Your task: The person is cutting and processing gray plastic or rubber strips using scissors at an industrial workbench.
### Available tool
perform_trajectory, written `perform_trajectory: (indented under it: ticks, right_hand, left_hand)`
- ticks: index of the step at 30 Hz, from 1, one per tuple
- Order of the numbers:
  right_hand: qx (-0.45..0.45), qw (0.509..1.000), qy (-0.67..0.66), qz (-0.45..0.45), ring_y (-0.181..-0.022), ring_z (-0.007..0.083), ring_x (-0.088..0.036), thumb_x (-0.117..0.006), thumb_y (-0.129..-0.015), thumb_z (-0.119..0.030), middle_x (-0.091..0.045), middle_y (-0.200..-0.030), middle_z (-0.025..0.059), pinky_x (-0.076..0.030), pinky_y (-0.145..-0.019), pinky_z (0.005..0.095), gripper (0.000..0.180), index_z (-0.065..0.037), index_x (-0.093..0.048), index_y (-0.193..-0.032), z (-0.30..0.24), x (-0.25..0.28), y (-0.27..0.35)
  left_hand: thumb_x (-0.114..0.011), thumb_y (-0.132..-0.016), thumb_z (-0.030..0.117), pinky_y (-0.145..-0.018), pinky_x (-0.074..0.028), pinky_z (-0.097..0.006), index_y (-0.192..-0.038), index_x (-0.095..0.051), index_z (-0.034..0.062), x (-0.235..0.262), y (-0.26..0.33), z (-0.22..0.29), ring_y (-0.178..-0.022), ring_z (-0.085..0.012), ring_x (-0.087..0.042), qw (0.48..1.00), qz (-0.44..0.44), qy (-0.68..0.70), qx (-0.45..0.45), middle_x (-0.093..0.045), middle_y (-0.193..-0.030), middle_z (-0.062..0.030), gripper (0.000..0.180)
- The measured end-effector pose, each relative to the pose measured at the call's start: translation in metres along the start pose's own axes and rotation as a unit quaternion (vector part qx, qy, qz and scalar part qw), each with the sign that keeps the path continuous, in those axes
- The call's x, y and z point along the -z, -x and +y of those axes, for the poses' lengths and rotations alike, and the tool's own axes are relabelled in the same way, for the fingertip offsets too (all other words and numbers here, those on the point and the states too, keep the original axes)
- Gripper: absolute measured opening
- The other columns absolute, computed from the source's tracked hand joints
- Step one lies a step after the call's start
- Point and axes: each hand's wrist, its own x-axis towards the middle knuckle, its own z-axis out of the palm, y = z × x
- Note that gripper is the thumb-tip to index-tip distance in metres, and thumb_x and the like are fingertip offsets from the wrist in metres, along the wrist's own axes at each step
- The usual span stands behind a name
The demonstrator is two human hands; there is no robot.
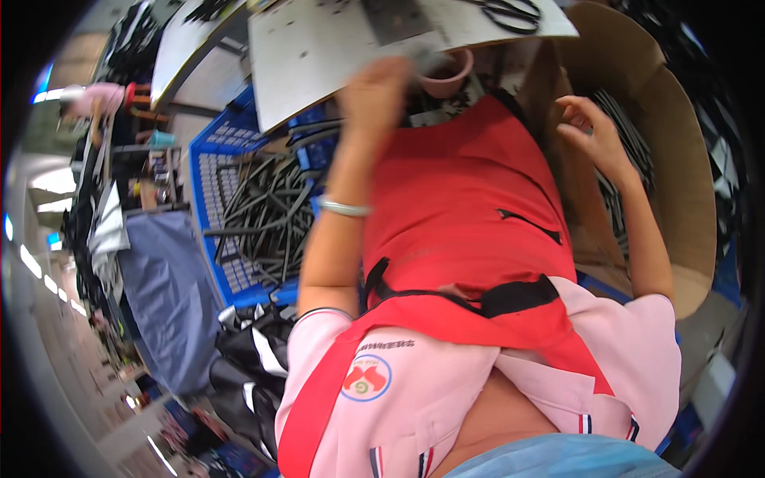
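Observation:
My left hand [374, 99] is raised over the near edge of the white table [307, 60], its fingers smeared by motion. A blurred grey thing [429, 60] shows by its fingertips; whether the hand holds it I cannot tell. Just right of that hand, a pink bowl [448, 84] sits at the table's edge. My right hand [594, 135] hangs beside the open cardboard box [677, 183], fingers loosely bent and apart, holding nothing I can see. Dark grey strips [625, 131] lie in the box behind it.
Black-handled scissors [512, 14] and a dark grey plate [396, 20] lie on the table. At my left stands a blue plastic crate [209, 183] full of long dark strips [267, 211]. My red apron [470, 215] covers my lap. Another person [103, 99] is far left.

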Motion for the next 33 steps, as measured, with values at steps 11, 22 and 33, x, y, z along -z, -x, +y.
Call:
perform_trajectory:
  ticks: [11, 22, 33]
  right_hand:
    - [0.019, 0.955, -0.271, -0.117, -0.079, 0.0123, -0.060, -0.057, -0.097, -0.019, -0.063, -0.091, 0.0044, -0.049, -0.074, 0.0273, 0.025, -0.003, -0.056, -0.116, -0.070, -0.125, 0.027]
    - [0.044, 0.966, -0.022, -0.255, -0.086, 0.0174, -0.061, -0.069, -0.085, -0.010, -0.063, -0.104, 0.0076, -0.050, -0.078, 0.0283, 0.031, -0.002, -0.058, -0.112, -0.093, -0.075, 0.050]
    - [0.282, 0.910, 0.052, -0.300, -0.087, 0.0344, -0.060, -0.071, -0.074, -0.017, -0.063, -0.083, 0.0129, -0.044, -0.079, 0.0435, 0.025, -0.005, -0.059, -0.092, -0.117, -0.133, -0.001]
  left_hand:
    - [-0.063, -0.088, 0.020, -0.071, -0.049, -0.036, -0.094, -0.068, 0.0018, -0.013, 0.083, 0.025, -0.081, -0.0315, -0.064, 0.957, -0.087, -0.096, -0.260, -0.066, -0.085, -0.0147, 0.020]
    - [-0.062, -0.092, 0.016, -0.064, -0.045, -0.026, -0.097, -0.068, -0.0026, 0.048, 0.132, -0.010, -0.069, -0.0078, -0.053, 0.938, -0.293, 0.121, 0.142, -0.062, -0.075, -0.0026, 0.020]
    - [-0.063, -0.091, 0.013, -0.056, -0.042, -0.022, -0.097, -0.068, -0.0033, 0.049, 0.124, 0.018, -0.063, -0.0033, -0.049, 0.889, -0.390, 0.145, 0.192, -0.059, -0.072, 0.0026, 0.018]
